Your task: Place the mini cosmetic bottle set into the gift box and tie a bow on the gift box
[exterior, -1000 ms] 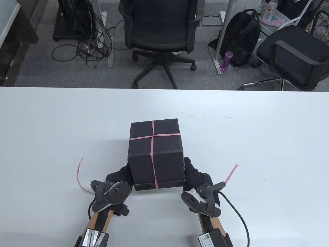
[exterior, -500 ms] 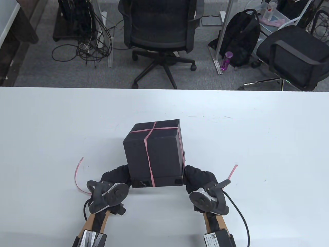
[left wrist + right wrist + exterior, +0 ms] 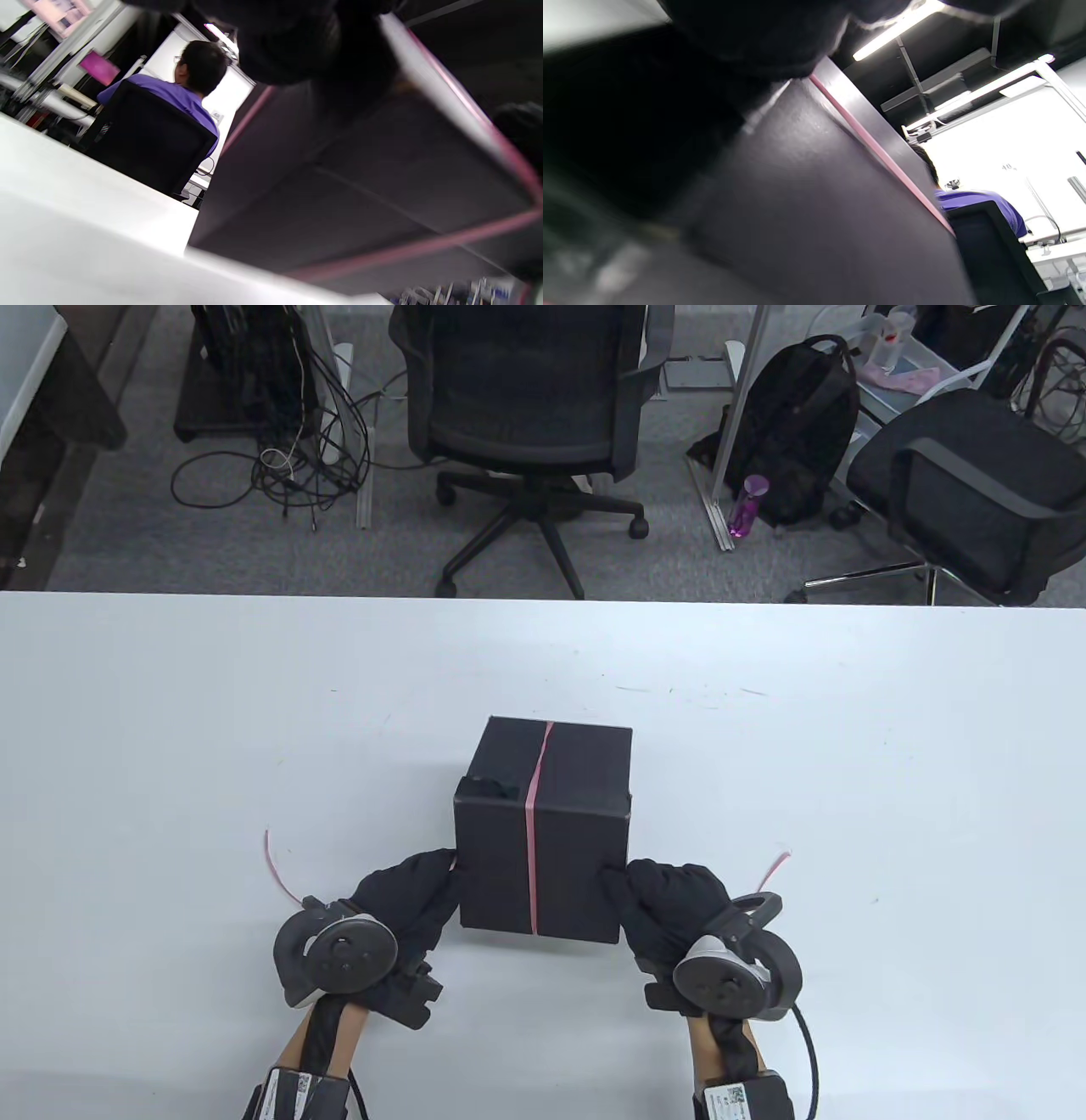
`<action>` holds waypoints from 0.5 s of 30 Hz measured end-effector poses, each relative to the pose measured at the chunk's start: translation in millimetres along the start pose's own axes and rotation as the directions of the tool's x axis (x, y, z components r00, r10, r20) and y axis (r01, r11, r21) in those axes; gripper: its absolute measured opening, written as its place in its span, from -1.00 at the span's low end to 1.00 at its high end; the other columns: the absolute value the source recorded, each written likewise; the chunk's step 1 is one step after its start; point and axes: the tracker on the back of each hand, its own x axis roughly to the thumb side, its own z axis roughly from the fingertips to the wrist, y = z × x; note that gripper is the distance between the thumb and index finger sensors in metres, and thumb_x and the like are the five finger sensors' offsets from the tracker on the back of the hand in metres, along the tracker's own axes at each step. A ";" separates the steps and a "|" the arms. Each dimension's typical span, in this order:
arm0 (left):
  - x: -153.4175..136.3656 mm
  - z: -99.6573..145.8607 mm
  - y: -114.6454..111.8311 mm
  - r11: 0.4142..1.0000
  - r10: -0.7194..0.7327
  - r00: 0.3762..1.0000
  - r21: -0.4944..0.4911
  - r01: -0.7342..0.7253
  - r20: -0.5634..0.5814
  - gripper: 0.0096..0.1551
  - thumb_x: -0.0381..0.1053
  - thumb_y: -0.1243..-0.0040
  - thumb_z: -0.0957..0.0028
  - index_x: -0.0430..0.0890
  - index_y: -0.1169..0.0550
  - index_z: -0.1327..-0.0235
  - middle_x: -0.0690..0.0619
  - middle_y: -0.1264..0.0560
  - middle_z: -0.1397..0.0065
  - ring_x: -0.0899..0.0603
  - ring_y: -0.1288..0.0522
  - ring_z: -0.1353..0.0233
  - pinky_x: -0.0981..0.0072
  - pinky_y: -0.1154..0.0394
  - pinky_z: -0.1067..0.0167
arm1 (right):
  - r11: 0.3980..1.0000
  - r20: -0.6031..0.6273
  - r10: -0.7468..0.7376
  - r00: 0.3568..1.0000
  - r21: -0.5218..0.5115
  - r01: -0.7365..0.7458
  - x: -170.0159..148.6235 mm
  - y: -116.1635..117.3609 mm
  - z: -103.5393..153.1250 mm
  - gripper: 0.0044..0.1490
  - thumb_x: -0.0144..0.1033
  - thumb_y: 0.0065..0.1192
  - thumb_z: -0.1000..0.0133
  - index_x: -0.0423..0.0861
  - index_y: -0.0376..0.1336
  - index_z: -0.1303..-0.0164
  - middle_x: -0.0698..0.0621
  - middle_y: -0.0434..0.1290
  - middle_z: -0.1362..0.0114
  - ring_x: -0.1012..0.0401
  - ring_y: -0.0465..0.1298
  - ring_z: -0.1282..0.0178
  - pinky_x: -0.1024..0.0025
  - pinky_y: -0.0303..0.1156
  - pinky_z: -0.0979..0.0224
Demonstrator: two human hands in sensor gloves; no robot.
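Note:
The black gift box [image 3: 577, 848] stands on the white table [image 3: 170, 729], tilted slightly. One pink ribbon [image 3: 533, 831] line runs over its top and down its near face. My left hand [image 3: 445, 869] grips its lower left side and my right hand [image 3: 624, 882] its lower right side. Loose ribbon ends curl up beside each hand, at the left [image 3: 270, 853] and right [image 3: 776, 863]. In the left wrist view the box [image 3: 360, 190] fills the frame under my gloved fingers [image 3: 288, 46]. The right wrist view shows the box wall [image 3: 806, 203] and ribbon [image 3: 878, 152]. The bottles are hidden.
Beyond the table's far edge stand an office chair [image 3: 526, 407], a second chair [image 3: 967, 483], a black backpack [image 3: 797, 424] and floor cables [image 3: 280, 458]. A seated person in a purple shirt [image 3: 169, 93] shows in the wrist views.
The box has been rolled away from me. The face with the ribbon cross has gone out of sight and a face with a single ribbon line is up. Both hands followed.

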 end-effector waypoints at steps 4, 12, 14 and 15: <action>-2.4 -1.3 3.0 0.972 0.229 0.954 -0.004 -0.235 -0.191 -0.45 0.29 -0.05 -0.20 -0.15 -0.66 0.08 0.06 -0.64 0.23 0.15 -0.56 0.53 0.38 -0.61 0.49 | 0.991 -0.164 -0.118 0.979 0.046 0.127 0.5 -3.1 -5.4 -0.35 -0.08 0.00 -0.32 -0.37 0.47 0.50 0.00 0.53 0.60 0.31 0.46 0.75 0.40 0.54 0.58; 5.7 -4.1 0.9 0.963 0.039 0.908 -0.226 -0.145 -0.417 -0.45 0.24 -0.01 -0.29 -0.20 -0.65 -0.01 0.00 -0.63 0.18 0.13 -0.56 0.49 0.35 -0.61 0.46 | 0.898 -0.451 -0.150 0.880 0.309 0.312 -13.4 13.0 -3.7 -0.35 -0.15 0.00 -0.36 -0.47 0.46 0.37 -0.06 0.54 0.54 0.31 0.48 0.70 0.40 0.54 0.56; 4.0 -4.4 -4.5 0.951 -0.029 0.905 -0.289 -0.106 -0.425 -0.46 0.20 0.01 -0.30 -0.21 -0.62 -0.10 -0.04 -0.62 0.12 0.12 -0.58 0.45 0.35 -0.62 0.43 | 0.884 -0.466 -0.130 0.875 0.346 0.315 -15.6 18.1 -2.2 -0.35 -0.15 0.01 -0.36 -0.48 0.45 0.35 -0.06 0.54 0.53 0.31 0.48 0.69 0.40 0.54 0.55; 3.7 -4.1 -5.1 0.951 -0.027 0.907 -0.290 -0.106 -0.420 -0.46 0.21 0.04 -0.31 -0.19 -0.60 -0.11 -0.02 -0.62 0.11 0.13 -0.58 0.44 0.36 -0.62 0.42 | 0.881 -0.470 -0.123 0.874 0.353 0.315 -16.2 18.8 -1.8 -0.35 -0.15 0.00 -0.36 -0.48 0.45 0.35 -0.06 0.54 0.53 0.31 0.48 0.69 0.40 0.54 0.55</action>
